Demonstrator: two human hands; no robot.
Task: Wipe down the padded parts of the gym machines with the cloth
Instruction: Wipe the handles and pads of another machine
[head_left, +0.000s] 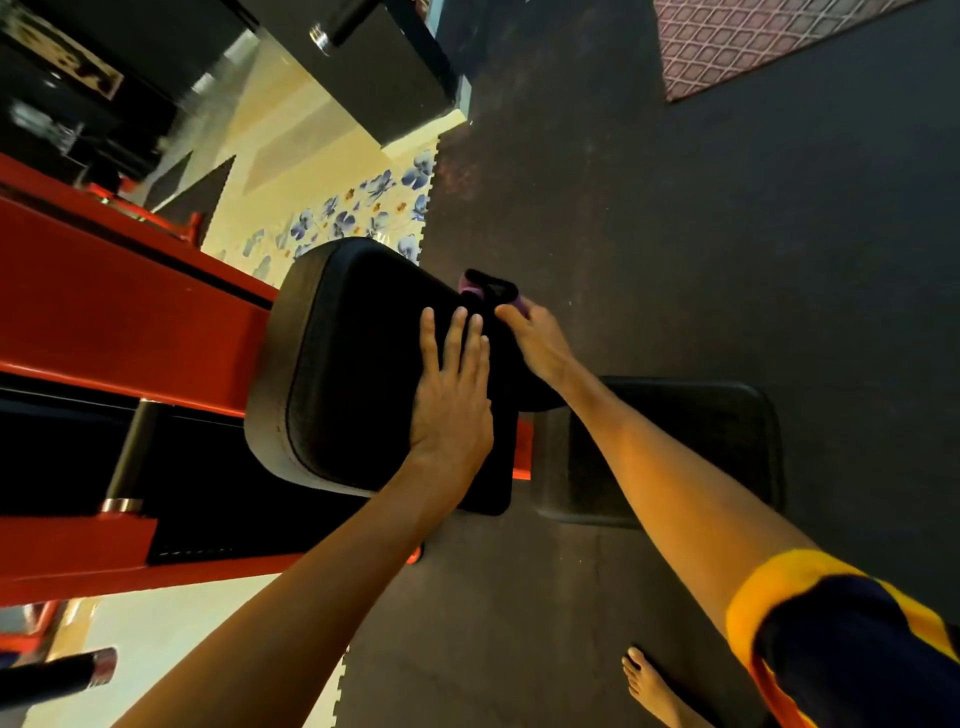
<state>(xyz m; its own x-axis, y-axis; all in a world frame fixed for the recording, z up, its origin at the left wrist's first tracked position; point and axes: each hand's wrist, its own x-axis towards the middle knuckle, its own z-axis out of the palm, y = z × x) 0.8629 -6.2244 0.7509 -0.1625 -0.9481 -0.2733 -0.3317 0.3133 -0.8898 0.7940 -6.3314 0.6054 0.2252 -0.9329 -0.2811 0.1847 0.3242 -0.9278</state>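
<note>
A black padded cushion (353, 364) sits on a red machine frame (119, 322) in the middle of the head view. My left hand (452, 395) lies flat on the pad's right part, fingers straight and pointing away from me. My right hand (535, 338) is at the pad's far right edge and grips a dark cloth with purple patches (488, 286), which is bunched against that edge. A second black pad (691, 441) sits lower, to the right, under my right forearm.
Dark rubber floor mats (675, 234) cover the right side; a patterned rug (753, 41) lies at the top right. Flowered tile floor (332, 208) shows beyond the pad. A chrome-tipped bar (67, 675) juts in at the bottom left. A bare foot (649, 686) stands at the bottom right.
</note>
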